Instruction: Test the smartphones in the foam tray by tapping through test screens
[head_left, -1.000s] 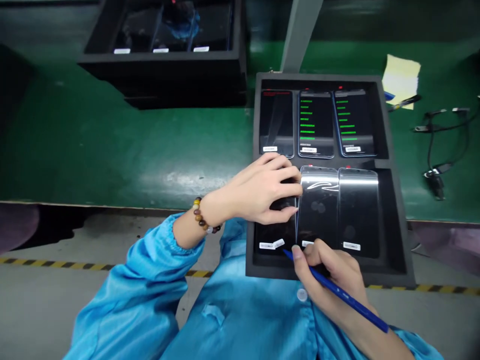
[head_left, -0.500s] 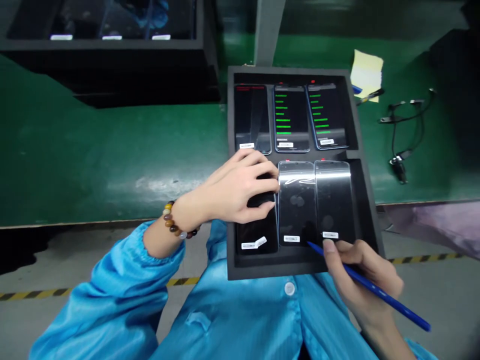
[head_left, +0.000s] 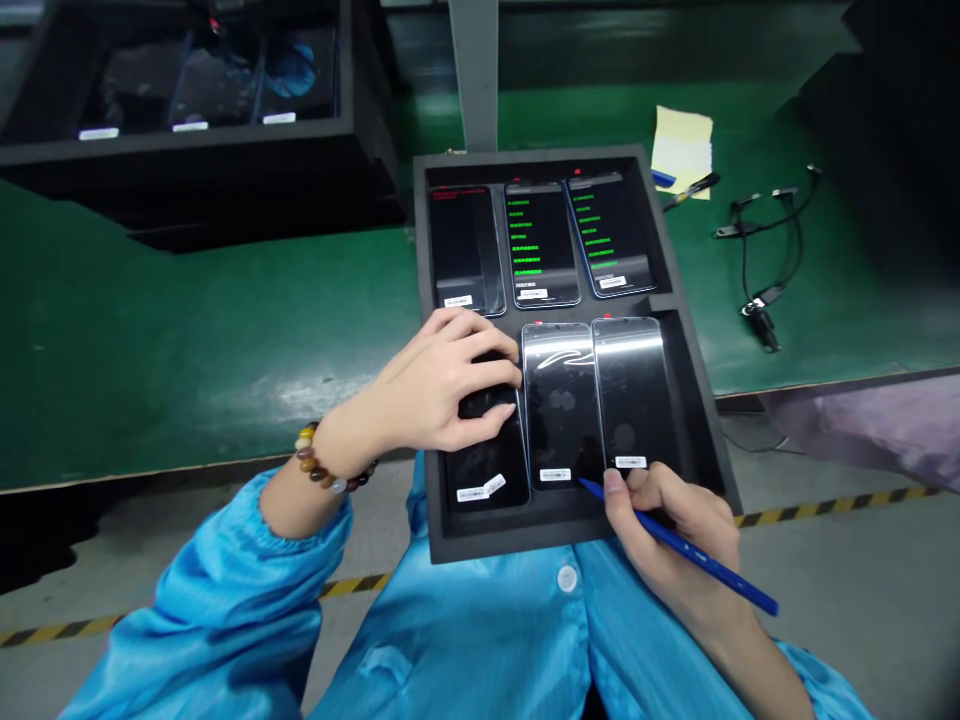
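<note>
A black foam tray carries several smartphones in two rows, partly over the bench's front edge. My left hand lies over the front-left smartphone, its fingers curled at that phone's right edge and hiding its upper part. My right hand grips a blue pen. The pen's tip is at the bottom right corner of the front middle smartphone, near its white label. My right thumb is by the lower edge of the front-right smartphone. Back-row phones show green or red text.
A stack of black trays with more phones stands at the back left of the green bench. To the right lie a yellow note, pens and a black cable. A grey post rises behind the tray.
The view has shifted, so the tray and both hands appear further left. My hands keep nearly the same places on the phone and pen.
</note>
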